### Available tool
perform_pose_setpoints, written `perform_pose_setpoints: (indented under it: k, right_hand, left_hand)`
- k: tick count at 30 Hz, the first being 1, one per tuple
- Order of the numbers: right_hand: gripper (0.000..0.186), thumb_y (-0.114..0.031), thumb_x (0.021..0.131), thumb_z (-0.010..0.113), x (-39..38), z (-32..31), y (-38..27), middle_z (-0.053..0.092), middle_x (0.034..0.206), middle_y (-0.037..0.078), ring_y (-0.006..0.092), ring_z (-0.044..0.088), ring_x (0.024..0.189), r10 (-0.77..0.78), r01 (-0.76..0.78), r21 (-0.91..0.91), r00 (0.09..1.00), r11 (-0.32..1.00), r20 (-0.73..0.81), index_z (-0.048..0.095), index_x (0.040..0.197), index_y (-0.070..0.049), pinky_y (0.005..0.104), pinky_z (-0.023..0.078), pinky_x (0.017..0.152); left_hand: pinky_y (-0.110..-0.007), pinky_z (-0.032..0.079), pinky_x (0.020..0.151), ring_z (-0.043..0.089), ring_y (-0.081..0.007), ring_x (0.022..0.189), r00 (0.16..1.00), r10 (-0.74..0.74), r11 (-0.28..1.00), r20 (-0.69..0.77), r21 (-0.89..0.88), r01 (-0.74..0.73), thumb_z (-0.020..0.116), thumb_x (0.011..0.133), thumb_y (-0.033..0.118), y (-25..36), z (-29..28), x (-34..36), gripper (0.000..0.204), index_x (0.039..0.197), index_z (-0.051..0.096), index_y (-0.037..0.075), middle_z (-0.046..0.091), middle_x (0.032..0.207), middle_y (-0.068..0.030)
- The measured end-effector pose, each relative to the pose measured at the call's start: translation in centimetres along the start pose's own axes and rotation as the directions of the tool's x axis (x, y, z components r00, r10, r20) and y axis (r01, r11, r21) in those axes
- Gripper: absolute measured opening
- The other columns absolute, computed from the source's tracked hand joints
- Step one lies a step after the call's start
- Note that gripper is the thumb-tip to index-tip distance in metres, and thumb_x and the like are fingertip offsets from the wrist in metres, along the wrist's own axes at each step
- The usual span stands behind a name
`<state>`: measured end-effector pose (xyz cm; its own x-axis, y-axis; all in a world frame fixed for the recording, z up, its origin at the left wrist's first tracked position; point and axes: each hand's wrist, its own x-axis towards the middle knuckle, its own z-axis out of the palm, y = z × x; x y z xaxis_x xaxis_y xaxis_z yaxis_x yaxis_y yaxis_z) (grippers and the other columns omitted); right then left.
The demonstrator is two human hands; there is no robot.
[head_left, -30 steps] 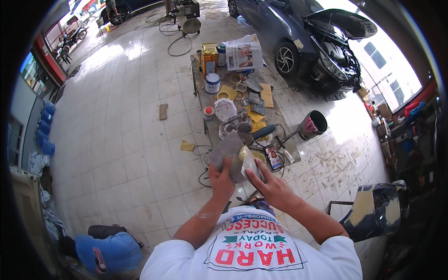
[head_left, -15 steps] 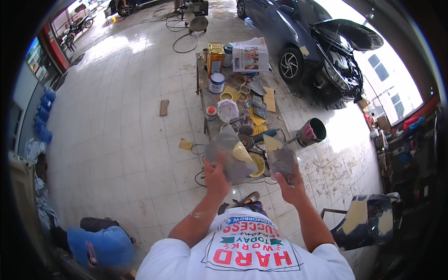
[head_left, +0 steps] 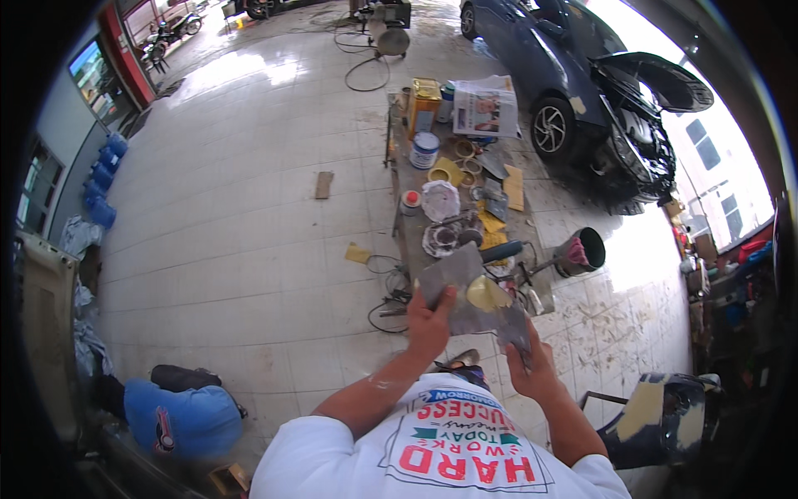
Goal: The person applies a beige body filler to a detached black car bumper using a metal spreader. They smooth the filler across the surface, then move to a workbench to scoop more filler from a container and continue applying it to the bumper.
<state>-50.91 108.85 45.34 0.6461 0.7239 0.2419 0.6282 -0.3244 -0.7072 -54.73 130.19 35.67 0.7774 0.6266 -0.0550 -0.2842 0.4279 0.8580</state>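
My left hand (head_left: 429, 326) grips a flat grey putty board (head_left: 449, 273) by its near left edge, thumb on top. A mound of pale yellow putty (head_left: 487, 294) lies on the board's right half. My right hand (head_left: 534, 366) is closed round a flat grey putty spreader (head_left: 515, 329), tilted, its far edge meeting the board beside the putty. Whether putty still clings to the spreader's hidden side, I cannot tell. Both hands are in front of my body, over the near end of a cluttered worktable (head_left: 407, 220).
On the worktable stand a yellow tin (head_left: 425, 106), a paint can (head_left: 424, 150), a newspaper (head_left: 485, 108) and a power tool (head_left: 501, 251). A dark bucket (head_left: 580, 252) is at its right. Beyond sits a dark car (head_left: 553, 79); a person in blue (head_left: 184, 417) crouches at lower left.
The spreader, earlier held apart on the right with yellow putty on its corner, has come left against the board. The board has tilted, and the whole view has turned somewhat left.
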Motion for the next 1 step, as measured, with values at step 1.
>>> perform_pose_setpoints:
  k: [1]
  right_hand:
    - [0.075, -0.008, 0.102, 0.058, 0.05, -0.35, -0.19, 0.072, 0.124, 0.03, 0.0422, 0.076, 0.107, -0.008, 0.008, -0.011, 1.0, 1.0, 0.016, 0.021, 0.168, -0.006, 0.0438, 0.062, 0.087]
  left_hand:
    - [-0.037, 0.049, 0.108, 0.065, -0.0186, 0.115, 0.999, 0.033, 0.998, 0.011, 0.055, -0.033, 0.073, 0.103, 0.02, -0.41, 0.14, -0.22, 0.053, 0.15, 0.052, 0.006, 0.069, 0.132, -0.0081]
